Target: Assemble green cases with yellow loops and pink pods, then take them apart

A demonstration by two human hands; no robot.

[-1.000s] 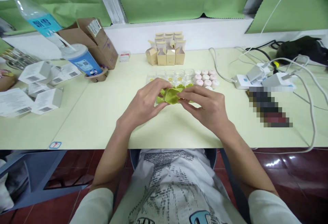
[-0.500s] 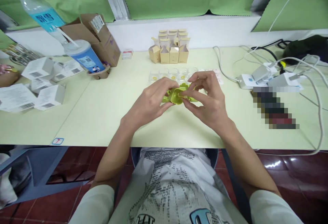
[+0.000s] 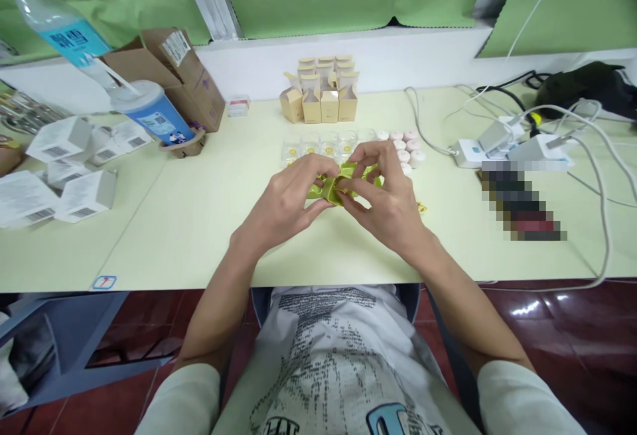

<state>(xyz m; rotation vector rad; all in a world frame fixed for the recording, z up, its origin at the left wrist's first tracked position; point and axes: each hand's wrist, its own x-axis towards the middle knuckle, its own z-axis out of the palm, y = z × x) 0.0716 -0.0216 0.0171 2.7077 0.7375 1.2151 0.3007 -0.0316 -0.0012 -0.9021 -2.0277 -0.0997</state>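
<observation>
My left hand [image 3: 288, 204] grips a lime-green moulded piece [image 3: 330, 192] with a hollow, cup-like shape, thumb below and fingers above. The thumb and index finger of my right hand [image 3: 391, 199] are pinched together at the hollow of that piece; whatever is between them is too small to make out. More lime-green pieces [image 3: 350, 170] show behind my fingers, partly hidden. Beyond my hands stand clear plastic cups [image 3: 329, 146] in rows with yellow bits in them. To their right sit several pale pink and white round pieces [image 3: 403, 146]. Small yellow bits [image 3: 422, 207] lie beside my right hand.
Open small cardboard boxes [image 3: 321, 103] stand by the wall. On the left are white boxes [image 3: 84, 193], a blue-labelled cup [image 3: 154, 117], a bottle [image 3: 64, 30] and a brown carton [image 3: 192, 83]. A power strip [image 3: 472, 154] with cables is on the right.
The green piece has tilted in my left hand, so less of its hollow shows. My right fingers stay at it. The view has shifted slightly, uncovering more round pieces and the yellow bits.
</observation>
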